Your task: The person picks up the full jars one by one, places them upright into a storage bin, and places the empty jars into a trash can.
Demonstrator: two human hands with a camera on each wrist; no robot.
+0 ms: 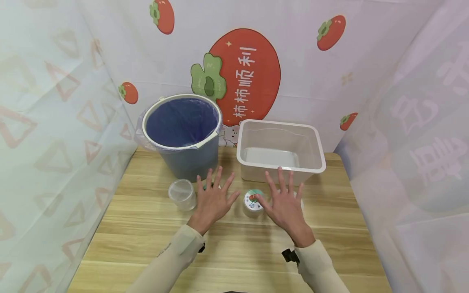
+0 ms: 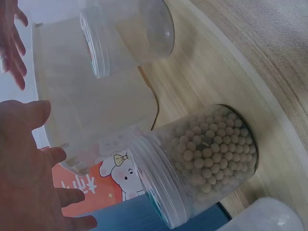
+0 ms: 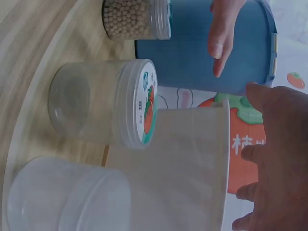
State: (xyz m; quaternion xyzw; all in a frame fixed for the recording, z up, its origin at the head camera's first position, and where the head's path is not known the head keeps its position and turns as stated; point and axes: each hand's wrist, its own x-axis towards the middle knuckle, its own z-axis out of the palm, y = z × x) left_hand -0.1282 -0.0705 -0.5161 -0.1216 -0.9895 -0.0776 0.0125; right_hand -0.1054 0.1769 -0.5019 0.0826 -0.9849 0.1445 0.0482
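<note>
Beige beads point(image 2: 214, 153) in jar point(image 2: 161, 180), shown by wrist views only; left hand point(image 1: 211, 202), right hand point(image 1: 286, 206): fingers point(image 1: 217, 178) outspread.

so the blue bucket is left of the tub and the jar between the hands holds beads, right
Almost: in the right wrist view that jar looks empty; the beads are in the jar beside it, nearer the bucket. The rest is right.

A cloth booth point(image 1: 414, 183): persimmon-print sheets point(image 1: 296, 77) around a wooden tabletop point(image 1: 242, 252).

The bucket point(image 1: 194, 161) is blue; bin point(image 1: 254, 173), cream; table point(image 1: 242, 252), wood-grained; jar lid point(image 3: 147, 103), white, green, red.
</note>
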